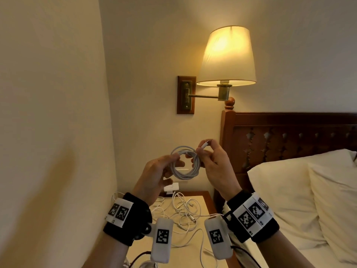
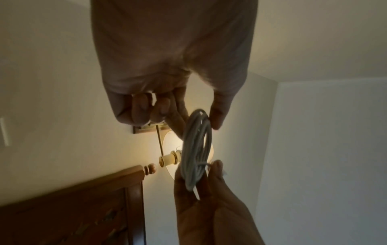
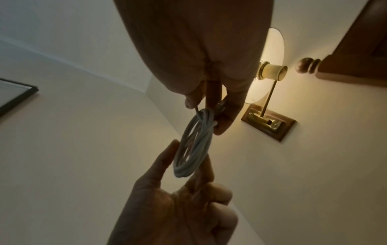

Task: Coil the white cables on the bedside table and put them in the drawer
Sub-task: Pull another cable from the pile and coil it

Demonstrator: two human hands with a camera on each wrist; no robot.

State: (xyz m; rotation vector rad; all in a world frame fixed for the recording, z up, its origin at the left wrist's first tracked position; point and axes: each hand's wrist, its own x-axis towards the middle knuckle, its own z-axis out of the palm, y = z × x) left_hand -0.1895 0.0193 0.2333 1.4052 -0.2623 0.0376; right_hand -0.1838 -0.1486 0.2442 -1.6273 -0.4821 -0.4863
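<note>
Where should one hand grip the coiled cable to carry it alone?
Pinch across the whole bundle of the coiled cable at its left rim, from the side, as the left hand does: the loops are untied and would spring apart otherwise.

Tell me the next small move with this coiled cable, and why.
Probably wrap or tuck the plug end around the coil. The coiled cable is held up between both hands: the left hand pinches one side, the right hand pinches the free connector beside the loops. That should keep it from springing open. Loose cables on the bedside table wait.
</note>
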